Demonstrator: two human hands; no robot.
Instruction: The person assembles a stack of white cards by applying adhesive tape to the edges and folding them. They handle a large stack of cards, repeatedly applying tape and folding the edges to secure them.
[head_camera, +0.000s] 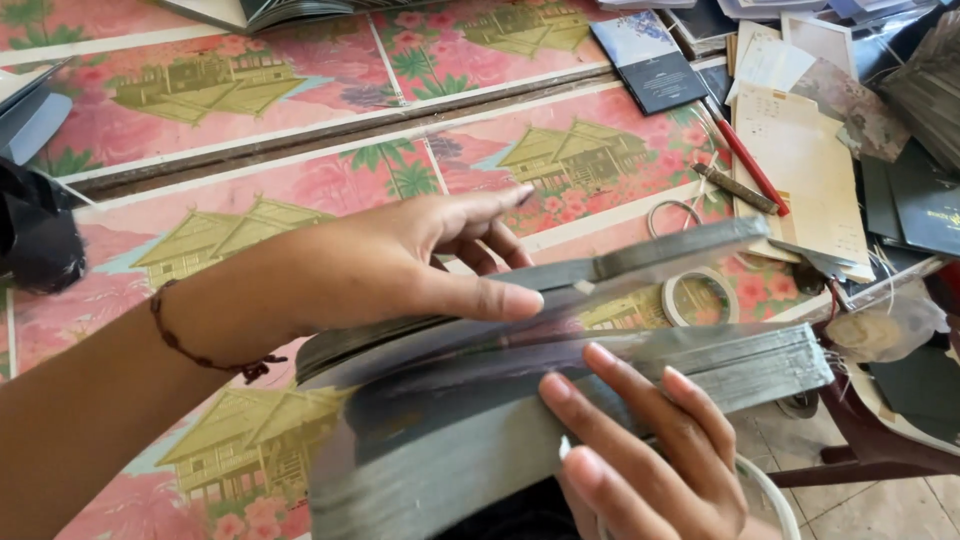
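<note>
Both hands (500, 340) gripping thick grey card stack (600, 390), fingers curled

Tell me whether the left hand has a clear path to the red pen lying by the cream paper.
Probably not right away: the left hand is pressing on the thick grey stack of sheets, and the red pen lies well beyond it.

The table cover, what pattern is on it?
Pink table cover printed with yellow-green houses, flowers and palms; the head view shows it best.
</note>
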